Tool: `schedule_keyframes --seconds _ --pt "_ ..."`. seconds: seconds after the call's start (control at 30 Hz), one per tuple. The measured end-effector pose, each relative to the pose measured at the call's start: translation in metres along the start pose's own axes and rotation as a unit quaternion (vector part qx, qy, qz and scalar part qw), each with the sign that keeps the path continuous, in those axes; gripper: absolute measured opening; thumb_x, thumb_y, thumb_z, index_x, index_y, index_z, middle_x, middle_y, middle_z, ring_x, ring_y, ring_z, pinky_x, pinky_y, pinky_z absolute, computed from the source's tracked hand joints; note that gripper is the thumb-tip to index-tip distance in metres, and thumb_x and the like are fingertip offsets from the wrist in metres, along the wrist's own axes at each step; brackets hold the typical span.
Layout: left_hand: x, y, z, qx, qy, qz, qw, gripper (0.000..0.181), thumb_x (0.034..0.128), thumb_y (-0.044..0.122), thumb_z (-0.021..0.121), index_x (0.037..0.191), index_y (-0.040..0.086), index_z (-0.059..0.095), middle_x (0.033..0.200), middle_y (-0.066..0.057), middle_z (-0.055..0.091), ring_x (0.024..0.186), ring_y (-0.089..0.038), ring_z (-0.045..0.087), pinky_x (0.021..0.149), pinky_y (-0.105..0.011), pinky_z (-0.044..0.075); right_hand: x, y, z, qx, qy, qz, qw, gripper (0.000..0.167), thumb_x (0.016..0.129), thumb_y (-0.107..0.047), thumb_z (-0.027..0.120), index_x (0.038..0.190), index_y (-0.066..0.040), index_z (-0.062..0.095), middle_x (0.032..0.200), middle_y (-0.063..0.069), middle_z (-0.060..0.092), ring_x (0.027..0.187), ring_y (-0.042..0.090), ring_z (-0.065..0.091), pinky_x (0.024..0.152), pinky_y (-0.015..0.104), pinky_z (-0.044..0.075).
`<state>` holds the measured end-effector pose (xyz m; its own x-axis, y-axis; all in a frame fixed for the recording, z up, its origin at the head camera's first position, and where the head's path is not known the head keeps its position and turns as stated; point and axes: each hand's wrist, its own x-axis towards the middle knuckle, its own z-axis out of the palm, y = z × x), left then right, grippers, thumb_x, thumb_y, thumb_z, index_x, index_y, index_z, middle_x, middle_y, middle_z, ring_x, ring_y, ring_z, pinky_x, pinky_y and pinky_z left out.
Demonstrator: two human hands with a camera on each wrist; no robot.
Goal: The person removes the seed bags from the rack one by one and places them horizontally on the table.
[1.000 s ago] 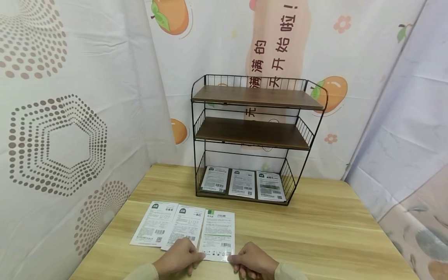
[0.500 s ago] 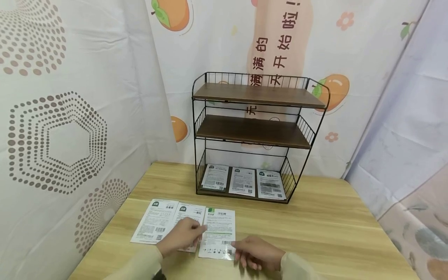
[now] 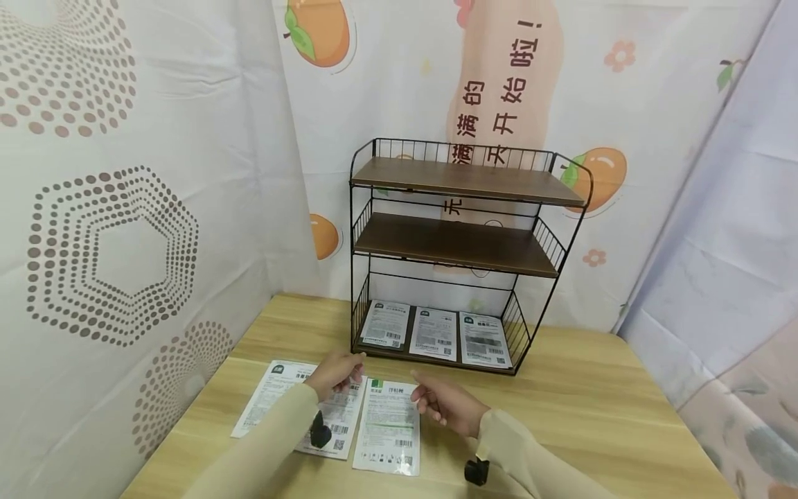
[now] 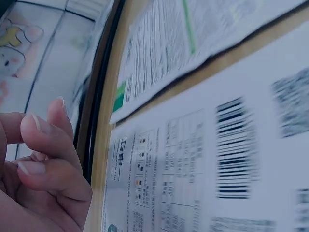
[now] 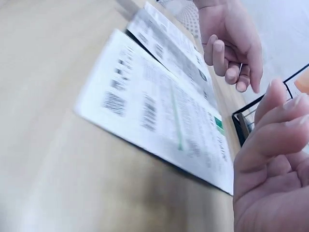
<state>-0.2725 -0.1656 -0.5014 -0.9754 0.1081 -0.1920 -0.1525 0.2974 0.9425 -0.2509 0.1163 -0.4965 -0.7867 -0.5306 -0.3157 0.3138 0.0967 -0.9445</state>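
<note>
Three white printed packets lie in a row on the wooden table. The right one, a packet with a green corner mark [image 3: 388,433], is fully in view between the hands. My left hand [image 3: 337,374] is over the top of the middle packet [image 3: 333,436], partly covering it, with loosely bent fingers and nothing held. The forearm hides part of the left packet [image 3: 264,395]. Just off the right packet's upper right edge is my right hand [image 3: 451,402], its fingers loosely curled and holding nothing. In the right wrist view both hands appear above the packets, apart from them.
A black wire rack [image 3: 458,246] with three brown shelves stands at the table's back. Its bottom shelf bears a left packet [image 3: 385,324], a middle packet [image 3: 433,334] and a right packet [image 3: 485,339]. Patterned curtains hang behind and at both sides.
Both hands have let go of the green-marked packet's lower corners and moved forward, up toward the rack. That packet stays on the table beside the other two.
</note>
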Motion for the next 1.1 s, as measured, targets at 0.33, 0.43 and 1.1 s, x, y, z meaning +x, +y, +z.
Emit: schedule_keyframes --seconds 0.33,0.43,1.1 --pt "0.032 0.007 0.008 0.001 0.043 0.011 0.999 0.034 0.1051 0.021 0.056 0.087 -0.004 0.071 0.072 -0.012 0.071 0.048 -0.008 0.047 0.042 -0.021 0.03 0.058 -0.017 0.002 0.073 0.049 0.008 0.9961 0.05 0.105 -0.045 0.057 0.105 0.004 0.068 0.067 -0.003 0.062 0.049 0.0 0.04 0.044 0.015 0.033" --pt "0.038 0.005 0.012 -0.007 0.037 0.0 0.9993 0.031 0.1043 0.02 0.057 0.084 0.001 0.072 0.072 -0.009 0.072 0.048 -0.006 0.044 0.042 -0.02 0.028 0.069 -0.016 0.004 0.092 0.068 0.022 0.9932 0.047 0.108 -0.039 0.052 0.107 0.006 0.066 0.068 -0.001 0.061 0.05 0.0 0.039 0.043 0.014 0.033" --pt "0.056 -0.001 0.011 -0.011 0.021 0.008 0.9997 0.023 0.0991 0.015 0.066 0.083 0.001 0.074 0.069 -0.007 0.072 0.046 -0.005 0.04 0.042 -0.019 0.029 0.117 -0.007 0.021 0.125 0.196 0.028 0.9723 0.044 0.113 -0.025 0.044 0.129 0.016 0.046 0.062 0.001 0.064 0.041 0.0 0.044 0.041 0.014 0.041"
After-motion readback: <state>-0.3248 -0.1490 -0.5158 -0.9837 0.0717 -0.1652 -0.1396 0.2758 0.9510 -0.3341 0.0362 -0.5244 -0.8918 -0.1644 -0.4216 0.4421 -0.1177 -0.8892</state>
